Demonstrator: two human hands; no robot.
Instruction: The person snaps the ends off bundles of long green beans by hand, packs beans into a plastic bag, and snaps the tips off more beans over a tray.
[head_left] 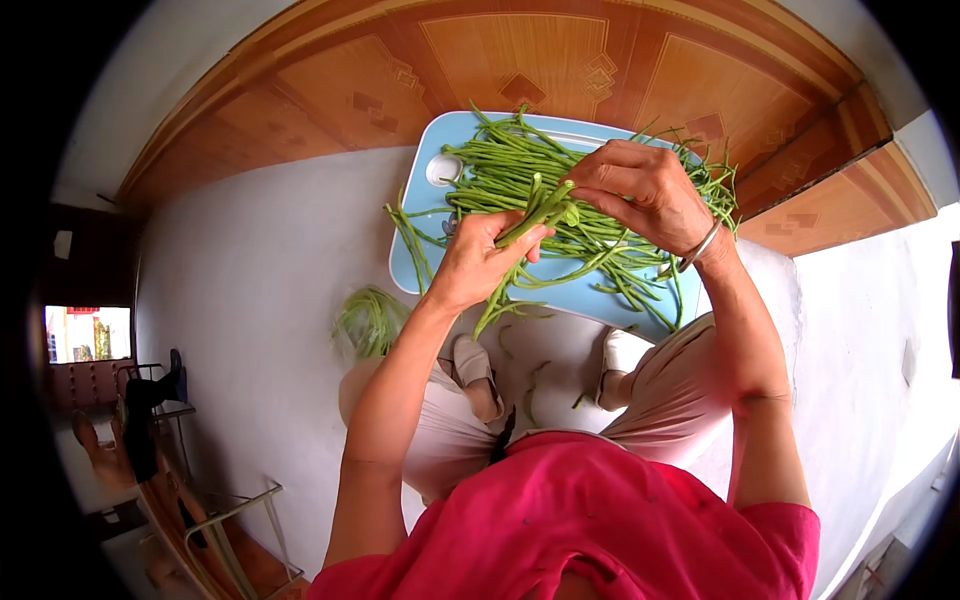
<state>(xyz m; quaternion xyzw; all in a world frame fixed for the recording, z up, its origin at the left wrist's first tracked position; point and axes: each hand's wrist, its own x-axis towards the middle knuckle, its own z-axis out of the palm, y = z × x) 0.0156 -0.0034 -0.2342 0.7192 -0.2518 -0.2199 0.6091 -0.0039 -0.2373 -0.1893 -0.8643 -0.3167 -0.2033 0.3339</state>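
Over the blue-topped table [448, 132], we find the left hand [478, 252] closed around a bunch of long green beans [536, 212], and the right hand [645, 195] with thumb and fingers drawn narrow at the bunch's upper ends; whether they grip a bean we cannot tell. We note loose beans [510, 160] heaped on the table and a clear bag [368, 322] of beans on the floor [250, 250]. A dark print [449, 228] beside the left hand is too small for us to read.

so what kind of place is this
Probably a room in a home, judging by the patterned wooden panels, the blue-topped table heaped with long green beans, and the pale floor.
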